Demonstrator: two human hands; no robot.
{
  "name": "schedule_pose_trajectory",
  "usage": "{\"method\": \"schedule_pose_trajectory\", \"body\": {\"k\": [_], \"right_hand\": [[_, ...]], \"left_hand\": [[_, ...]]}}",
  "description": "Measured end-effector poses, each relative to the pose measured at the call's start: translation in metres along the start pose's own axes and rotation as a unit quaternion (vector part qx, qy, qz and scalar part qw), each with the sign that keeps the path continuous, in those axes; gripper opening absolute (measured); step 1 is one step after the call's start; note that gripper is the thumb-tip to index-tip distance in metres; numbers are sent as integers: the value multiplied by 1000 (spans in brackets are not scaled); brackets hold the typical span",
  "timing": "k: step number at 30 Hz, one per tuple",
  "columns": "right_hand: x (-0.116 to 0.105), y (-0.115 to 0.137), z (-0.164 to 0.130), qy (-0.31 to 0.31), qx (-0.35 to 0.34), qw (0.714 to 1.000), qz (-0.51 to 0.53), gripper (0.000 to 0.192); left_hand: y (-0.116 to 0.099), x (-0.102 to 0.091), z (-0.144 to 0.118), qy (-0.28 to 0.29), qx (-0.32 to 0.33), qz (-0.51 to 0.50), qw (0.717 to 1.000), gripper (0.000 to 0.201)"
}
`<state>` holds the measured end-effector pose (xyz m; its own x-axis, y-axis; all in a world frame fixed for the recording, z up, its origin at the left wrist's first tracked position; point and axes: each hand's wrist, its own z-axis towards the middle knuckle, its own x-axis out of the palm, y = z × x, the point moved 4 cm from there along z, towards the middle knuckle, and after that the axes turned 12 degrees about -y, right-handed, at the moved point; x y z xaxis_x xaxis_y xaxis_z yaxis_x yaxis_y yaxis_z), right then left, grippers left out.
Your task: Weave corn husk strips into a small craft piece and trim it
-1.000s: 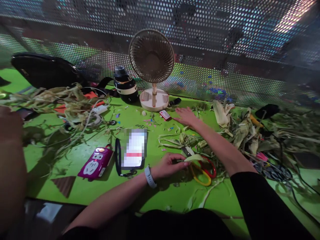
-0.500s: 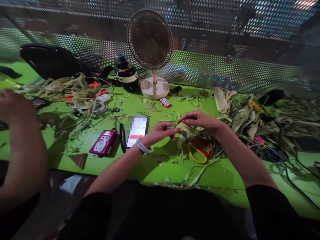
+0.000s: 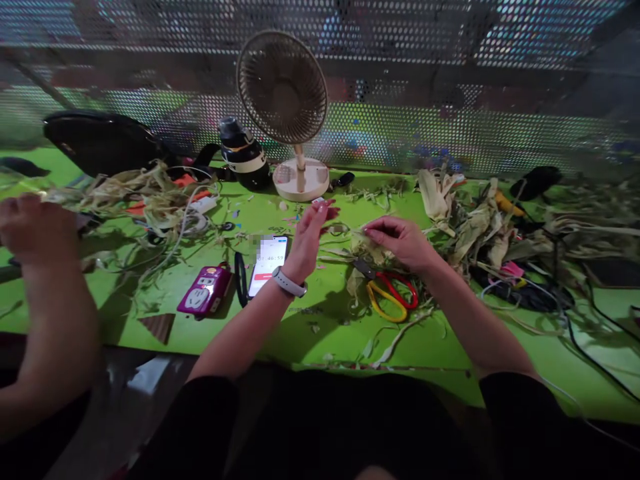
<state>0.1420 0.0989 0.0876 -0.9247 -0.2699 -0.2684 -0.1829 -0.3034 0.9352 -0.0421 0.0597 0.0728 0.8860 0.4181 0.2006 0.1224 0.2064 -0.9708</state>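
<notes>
My left hand (image 3: 311, 241), with a pale watch on its wrist, is raised over the green table with its fingers stretched out and apart, nothing visible in them. Thumb and fingertips of my right hand (image 3: 403, 245) are pinched on a thin pale corn husk strip (image 3: 361, 235). Loose husk lies beneath that hand. Just in front rest scissors (image 3: 390, 293) with a red and a yellow handle loop, their blades partly over husk scraps. To the left of my left wrist lies a lit phone (image 3: 267, 265) showing a timer.
A fan (image 3: 301, 180) and a dark bottle (image 3: 246, 157) stand at the back. Husk heaps (image 3: 480, 227) lie to the right, with cables beyond. A purple power adapter (image 3: 204, 291) sits left of the phone. Another person's arm (image 3: 55, 287) reaches in at the far left.
My left hand has moved up and left, away from my right hand, and its fingers have opened. The right hand has shifted slightly and now pinches. The view has turned a little.
</notes>
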Motion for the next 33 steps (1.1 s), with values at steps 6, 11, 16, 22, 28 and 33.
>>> {"method": "schedule_pose_trajectory", "body": {"k": [6,11,16,22,28,33], "right_hand": [[-6,2,1,119,-142,977,-110,21],[-17,16,1,-25,-209,963,-167,22],[-31,14,2,-142,-101,973,-150,36],[4,-19,1,-8,184,978,96,54],[15,-32,-1,-48,206,962,170,42],[7,-38,3,-105,175,975,84,41]], "left_hand": [[-10,16,-17,303,59,212,927,37],[14,20,-24,314,-136,44,939,37],[23,16,-17,166,-179,-71,967,35],[27,21,-28,197,-146,-79,966,32],[42,14,-45,260,-199,-57,943,33],[51,5,-48,247,-152,3,957,38]]}}
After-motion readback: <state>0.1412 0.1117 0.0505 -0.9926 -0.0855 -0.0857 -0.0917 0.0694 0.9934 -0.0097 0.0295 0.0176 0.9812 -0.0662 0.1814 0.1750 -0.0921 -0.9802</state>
